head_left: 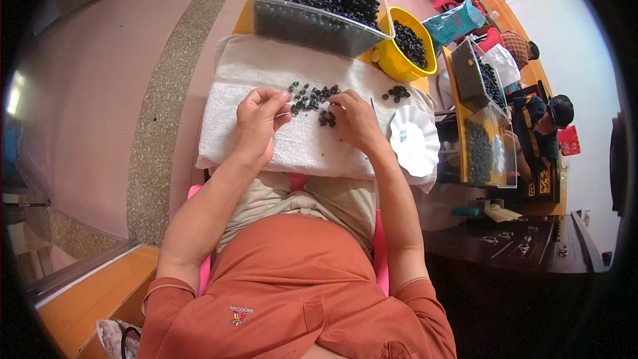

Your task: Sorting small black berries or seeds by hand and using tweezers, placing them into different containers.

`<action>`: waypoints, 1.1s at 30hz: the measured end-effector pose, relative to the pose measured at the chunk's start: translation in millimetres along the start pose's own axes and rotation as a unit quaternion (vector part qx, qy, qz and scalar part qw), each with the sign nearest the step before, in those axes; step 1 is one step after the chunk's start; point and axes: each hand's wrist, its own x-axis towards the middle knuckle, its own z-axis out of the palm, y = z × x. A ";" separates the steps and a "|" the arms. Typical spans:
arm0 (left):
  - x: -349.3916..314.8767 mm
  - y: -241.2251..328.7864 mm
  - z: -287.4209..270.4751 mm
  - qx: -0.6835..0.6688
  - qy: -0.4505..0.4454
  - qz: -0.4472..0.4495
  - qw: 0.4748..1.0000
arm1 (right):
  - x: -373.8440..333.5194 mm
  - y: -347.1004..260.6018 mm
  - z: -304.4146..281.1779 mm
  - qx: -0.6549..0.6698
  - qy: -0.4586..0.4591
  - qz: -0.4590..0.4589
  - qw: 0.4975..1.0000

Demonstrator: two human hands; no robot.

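Observation:
Small black round pieces lie in a loose cluster on a white towel in front of me. At the cluster's left edge is my left hand, its thumb and forefinger pinched together; what they hold, if anything, is too small to tell. My right hand reaches the cluster's right edge with curled fingers, and their tips are partly hidden. A few more pieces sit between the hands. Right of my right hand are a separate small pile of black pieces and a white scalloped plate.
Beyond the towel stands a clear plastic bin heaped with black pieces, beside a yellow bucket partly filled with them. Further right, more clear bins stand near a seated person. A dark table lies at right.

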 end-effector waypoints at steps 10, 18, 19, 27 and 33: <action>-2.9 -12.8 -0.7 0.055 -0.082 -0.024 0.995 | -12.5 -1.9 -5.0 0.278 0.054 0.112 0.953; -19.0 -8.0 7.9 0.055 -0.208 -0.130 0.968 | -30.1 -35.7 -4.0 0.264 0.061 -0.085 0.959; -20.6 -7.3 7.9 0.054 -0.221 -0.138 0.964 | -31.4 -35.9 -4.1 0.264 0.061 -0.085 0.959; -24.8 -34.3 0.2 -0.076 -0.131 -0.247 0.957 | -35.3 -42.9 7.0 0.225 0.143 -0.091 0.959; -37.1 -39.8 13.0 -0.209 -0.071 -0.304 0.927 | -73.3 -75.0 22.6 0.134 0.331 -0.108 0.928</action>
